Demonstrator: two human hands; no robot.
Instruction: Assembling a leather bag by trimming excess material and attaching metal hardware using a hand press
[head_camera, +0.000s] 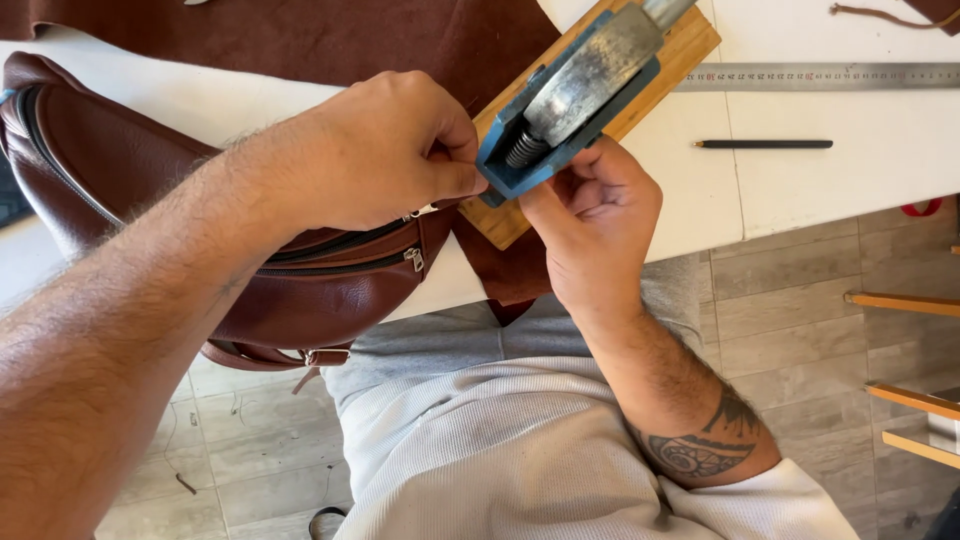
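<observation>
Leather bag (300, 290) lay on its side at the near table edge (700, 230), left of the blue hand press (570, 100), its long axis and zippers running toward the press. Left hand (375, 150) had its fingers pinched together on the bag's corner tab at the press's near end. Right hand (595, 215), fingers curled shut against the press frame, steadied it. Doing this well probably meant keeping the tab flat and square. Beyond the press lay a pencil (765, 144) and steel ruler (820, 76)
</observation>
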